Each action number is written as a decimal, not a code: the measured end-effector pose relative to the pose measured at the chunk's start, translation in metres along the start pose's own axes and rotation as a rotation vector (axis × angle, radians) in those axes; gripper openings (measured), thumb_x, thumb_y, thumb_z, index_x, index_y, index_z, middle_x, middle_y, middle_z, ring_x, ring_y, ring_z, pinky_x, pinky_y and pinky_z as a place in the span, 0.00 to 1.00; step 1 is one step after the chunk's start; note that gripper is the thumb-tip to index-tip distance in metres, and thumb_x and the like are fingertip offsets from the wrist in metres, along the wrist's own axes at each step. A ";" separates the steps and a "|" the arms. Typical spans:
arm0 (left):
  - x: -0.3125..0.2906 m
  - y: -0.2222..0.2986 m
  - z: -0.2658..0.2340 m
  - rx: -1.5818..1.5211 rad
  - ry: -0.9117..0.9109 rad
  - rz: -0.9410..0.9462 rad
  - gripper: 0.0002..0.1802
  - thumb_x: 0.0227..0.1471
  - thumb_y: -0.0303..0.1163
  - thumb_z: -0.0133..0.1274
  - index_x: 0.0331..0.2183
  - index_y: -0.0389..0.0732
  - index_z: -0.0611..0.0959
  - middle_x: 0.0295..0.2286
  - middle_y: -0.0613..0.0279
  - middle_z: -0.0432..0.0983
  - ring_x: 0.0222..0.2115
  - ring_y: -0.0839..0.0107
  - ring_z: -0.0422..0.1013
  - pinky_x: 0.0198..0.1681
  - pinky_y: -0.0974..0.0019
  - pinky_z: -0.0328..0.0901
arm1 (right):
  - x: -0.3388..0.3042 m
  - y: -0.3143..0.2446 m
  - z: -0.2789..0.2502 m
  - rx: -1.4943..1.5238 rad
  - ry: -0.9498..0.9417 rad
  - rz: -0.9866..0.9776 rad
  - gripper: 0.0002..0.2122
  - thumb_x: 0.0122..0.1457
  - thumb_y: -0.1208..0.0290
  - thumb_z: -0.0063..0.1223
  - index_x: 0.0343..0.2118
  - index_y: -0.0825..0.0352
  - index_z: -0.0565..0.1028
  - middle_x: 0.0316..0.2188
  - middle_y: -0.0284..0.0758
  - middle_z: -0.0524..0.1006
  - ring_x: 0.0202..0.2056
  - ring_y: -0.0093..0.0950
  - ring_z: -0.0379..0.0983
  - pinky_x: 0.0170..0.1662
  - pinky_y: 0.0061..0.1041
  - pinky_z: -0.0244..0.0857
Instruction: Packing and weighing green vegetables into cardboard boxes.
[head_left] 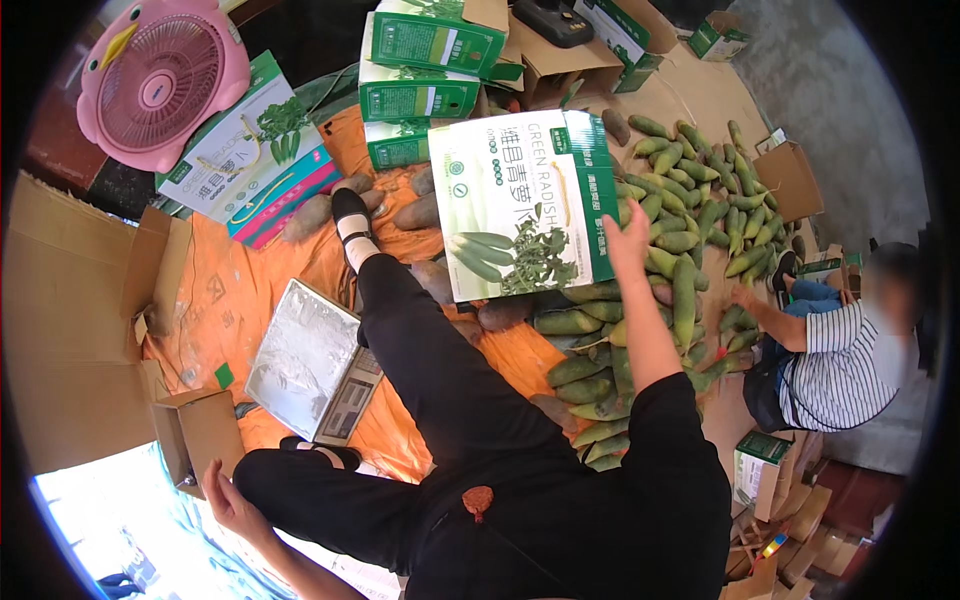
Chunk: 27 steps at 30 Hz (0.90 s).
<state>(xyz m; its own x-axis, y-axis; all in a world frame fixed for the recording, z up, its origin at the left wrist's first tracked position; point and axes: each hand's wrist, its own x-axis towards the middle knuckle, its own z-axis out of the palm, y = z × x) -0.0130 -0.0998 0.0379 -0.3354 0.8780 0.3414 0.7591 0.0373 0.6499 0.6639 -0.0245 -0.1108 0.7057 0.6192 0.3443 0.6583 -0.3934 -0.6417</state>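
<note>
A white and green carton point(520, 210) printed with green radishes is in front of me, over the near edge of the radish pile. My right hand point(628, 243) is at its green right side, fingers stretched and apart; whether the thumb touches the cardboard I cannot tell. Low on the left, my left hand point(226, 500) is open and holds nothing, beside my bent knee and a small open brown box point(205, 430). Many green radishes point(680, 235) lie heaped to the right of the carton and below it. Between my left hand and the carton stands a weighing scale point(310, 365) with a shiny silver top.
An orange sheet point(215, 290) covers the floor. A pink fan point(160, 85) and a printed carton point(250, 150) stand far left, stacked green cartons point(420, 95) at the back. On the right, another person point(840, 345) in a striped shirt reaches toward the radishes. Large brown cardboard point(65, 330) stands left.
</note>
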 end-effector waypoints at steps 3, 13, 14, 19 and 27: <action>0.016 0.027 0.020 -0.031 -0.059 0.067 0.11 0.58 0.20 0.44 0.42 0.33 0.79 0.39 0.56 0.75 0.42 0.67 0.71 0.48 0.67 0.63 | 0.013 0.068 0.001 0.268 -0.090 0.366 0.34 0.49 0.61 0.64 0.57 0.71 0.63 0.56 0.46 0.65 0.54 0.38 0.63 0.54 0.35 0.58; 0.047 0.070 0.043 -0.043 -0.334 0.243 0.11 0.52 0.18 0.49 0.39 0.33 0.80 0.37 0.53 0.76 0.40 0.62 0.72 0.46 0.65 0.64 | 0.011 0.035 -0.011 0.574 -0.559 0.762 0.22 0.53 0.66 0.62 0.49 0.70 0.72 0.42 0.38 0.77 0.40 0.27 0.74 0.43 0.28 0.68; 0.048 0.071 0.044 -0.043 -0.329 0.240 0.11 0.52 0.18 0.49 0.39 0.33 0.80 0.37 0.53 0.76 0.40 0.62 0.72 0.46 0.65 0.64 | 0.011 0.022 -0.014 0.641 -0.653 0.759 0.19 0.53 0.68 0.61 0.47 0.70 0.74 0.39 0.36 0.79 0.37 0.26 0.75 0.41 0.26 0.69; 0.049 0.068 0.056 -0.035 -0.447 0.212 0.10 0.50 0.18 0.50 0.37 0.33 0.80 0.35 0.54 0.76 0.38 0.60 0.72 0.44 0.65 0.65 | 0.000 -0.067 -0.043 0.633 -0.709 0.575 0.14 0.53 0.74 0.59 0.43 0.72 0.76 0.36 0.35 0.79 0.34 0.25 0.76 0.37 0.25 0.70; 0.040 0.003 0.064 -0.026 -0.477 0.068 0.09 0.50 0.20 0.52 0.37 0.34 0.81 0.32 0.54 0.77 0.35 0.62 0.74 0.41 0.65 0.67 | -0.038 -0.204 -0.059 0.008 -0.775 -0.081 0.11 0.50 0.65 0.56 0.32 0.67 0.79 0.26 0.42 0.79 0.30 0.38 0.76 0.37 0.35 0.68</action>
<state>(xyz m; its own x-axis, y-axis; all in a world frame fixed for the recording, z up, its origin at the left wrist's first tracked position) 0.0114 -0.0339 0.0104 0.0129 0.9992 0.0379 0.7543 -0.0346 0.6557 0.5184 -0.0077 0.0481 0.2690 0.9452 -0.1851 0.6958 -0.3236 -0.6412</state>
